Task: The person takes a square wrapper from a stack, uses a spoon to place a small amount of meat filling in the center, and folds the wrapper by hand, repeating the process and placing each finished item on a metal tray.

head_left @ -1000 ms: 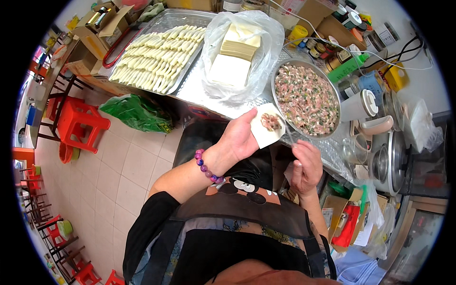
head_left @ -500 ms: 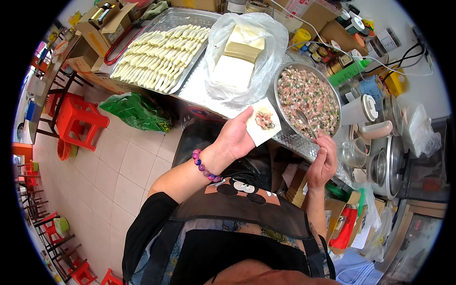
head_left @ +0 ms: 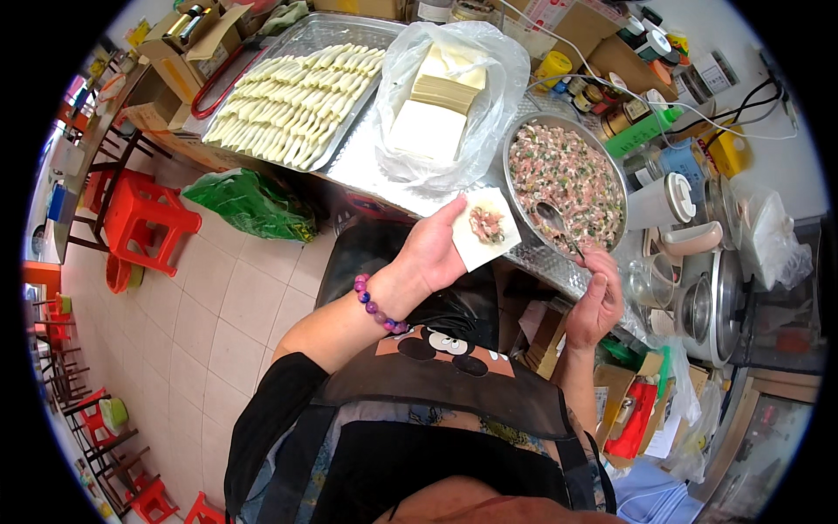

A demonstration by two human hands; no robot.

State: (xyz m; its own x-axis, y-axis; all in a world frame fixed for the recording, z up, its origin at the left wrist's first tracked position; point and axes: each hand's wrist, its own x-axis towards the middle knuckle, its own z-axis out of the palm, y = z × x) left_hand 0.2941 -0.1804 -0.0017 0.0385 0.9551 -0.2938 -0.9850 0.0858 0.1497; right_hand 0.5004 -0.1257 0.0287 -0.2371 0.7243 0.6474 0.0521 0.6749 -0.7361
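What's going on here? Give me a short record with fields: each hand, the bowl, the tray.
left hand: holds a square wrapper with a dab of filling on it
right hand: grips a spoon, its tip in the filling
bowl: metal, full of minced filling
tray: rows of folded dumplings
bag: clear plastic, holds stacked wrappers

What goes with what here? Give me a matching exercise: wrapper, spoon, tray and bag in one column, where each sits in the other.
Things:
1. wrapper
2. spoon
3. tray
4. bag

Places:
A. around the stacks of square dough sheets
B. on the left hand, with a dab of filling on it
C. under rows of folded dumplings
D. held by the right hand, tip in the bowl of minced filling

Pairs: 1-B, 2-D, 3-C, 4-A
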